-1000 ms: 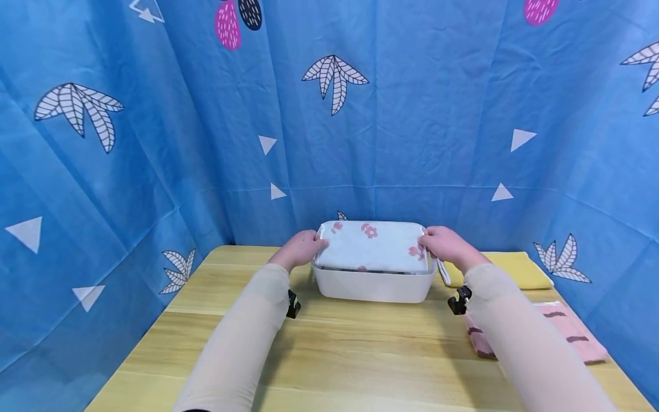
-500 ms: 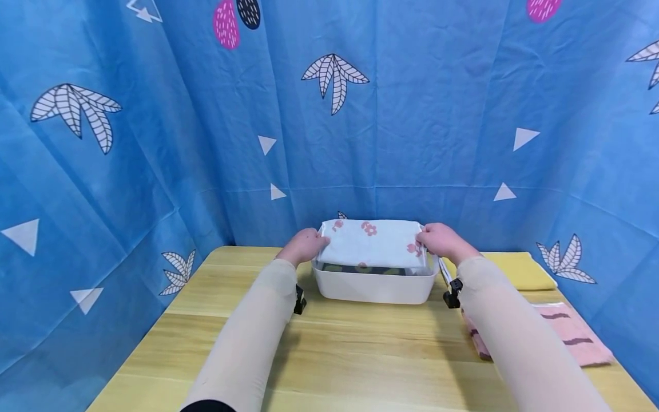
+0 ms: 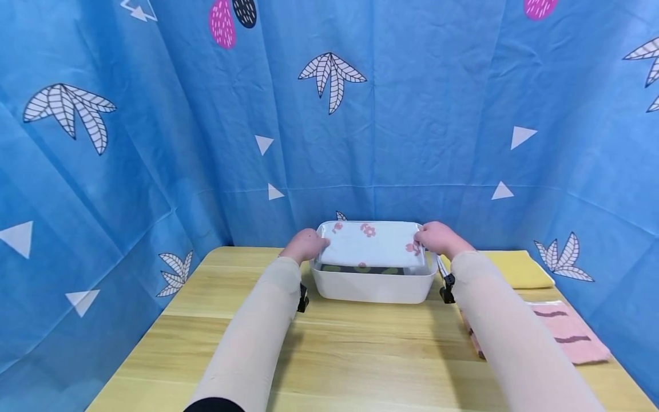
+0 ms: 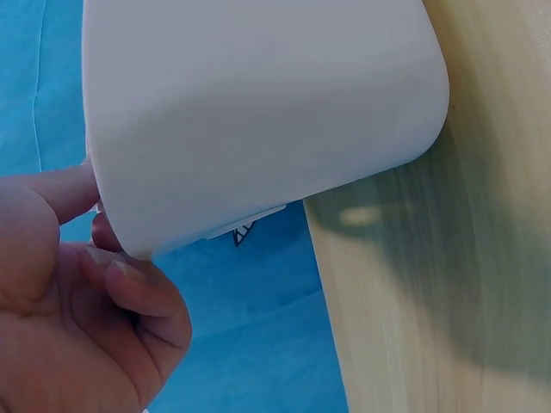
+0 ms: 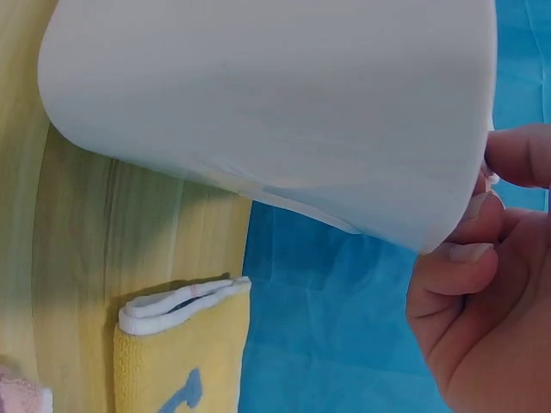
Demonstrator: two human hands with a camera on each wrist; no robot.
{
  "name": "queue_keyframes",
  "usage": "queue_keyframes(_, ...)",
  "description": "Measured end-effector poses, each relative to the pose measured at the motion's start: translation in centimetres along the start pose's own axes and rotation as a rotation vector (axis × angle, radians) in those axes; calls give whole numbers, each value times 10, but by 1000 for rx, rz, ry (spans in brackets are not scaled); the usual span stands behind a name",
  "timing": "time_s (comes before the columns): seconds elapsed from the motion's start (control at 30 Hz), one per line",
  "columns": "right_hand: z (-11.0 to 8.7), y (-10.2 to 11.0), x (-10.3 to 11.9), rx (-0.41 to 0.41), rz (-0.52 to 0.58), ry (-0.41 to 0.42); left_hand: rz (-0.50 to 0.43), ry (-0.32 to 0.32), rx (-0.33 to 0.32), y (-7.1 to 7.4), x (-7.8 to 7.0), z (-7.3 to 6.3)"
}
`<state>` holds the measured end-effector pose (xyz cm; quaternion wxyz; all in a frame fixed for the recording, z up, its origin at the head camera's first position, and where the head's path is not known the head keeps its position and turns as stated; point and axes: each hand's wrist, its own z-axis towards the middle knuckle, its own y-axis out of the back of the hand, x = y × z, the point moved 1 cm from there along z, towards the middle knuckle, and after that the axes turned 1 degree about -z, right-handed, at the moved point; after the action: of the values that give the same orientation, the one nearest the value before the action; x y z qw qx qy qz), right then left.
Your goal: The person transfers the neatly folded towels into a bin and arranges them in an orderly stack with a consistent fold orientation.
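A folded white towel with pink flowers [image 3: 370,245] lies in the top of a white rectangular bin [image 3: 373,288]. My left hand [image 3: 305,245] pinches its left end at the rim, and my right hand [image 3: 441,238] grips the right end. Below the towel's front edge shows a strip of dark cloth with green patches [image 3: 362,269]. From the left wrist, the bin's outer wall [image 4: 258,112] hides most of what the left thumb and fingertips hold. The right wrist view shows a bit of white cloth between thumb and finger, beside the bin's wall [image 5: 275,103].
To the right of the bin lies a folded yellow towel [image 3: 520,270] with a white edge. Nearer, partly behind the right sleeve, is a pink towel with dark stripes [image 3: 571,335]. The wooden table [image 3: 360,355] ends at a blue curtain [image 3: 422,126] at the back and sides.
The towel's front edge has risen slightly, so more of the dark cloth below it shows. My right hand has shifted a little to the left, and both wrists have turned slightly inward.
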<state>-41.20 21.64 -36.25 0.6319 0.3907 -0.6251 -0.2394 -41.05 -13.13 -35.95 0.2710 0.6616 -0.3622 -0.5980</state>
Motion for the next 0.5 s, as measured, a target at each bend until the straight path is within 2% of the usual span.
queue_keyframes(0.27, -4, -2, 4, 5, -42, 27, -3, 4, -1, -1, 2, 0)
queue_keyframes(0.5, -7, -3, 5, -21, -79, 41, -33, 5, -39, -2, 2, -3)
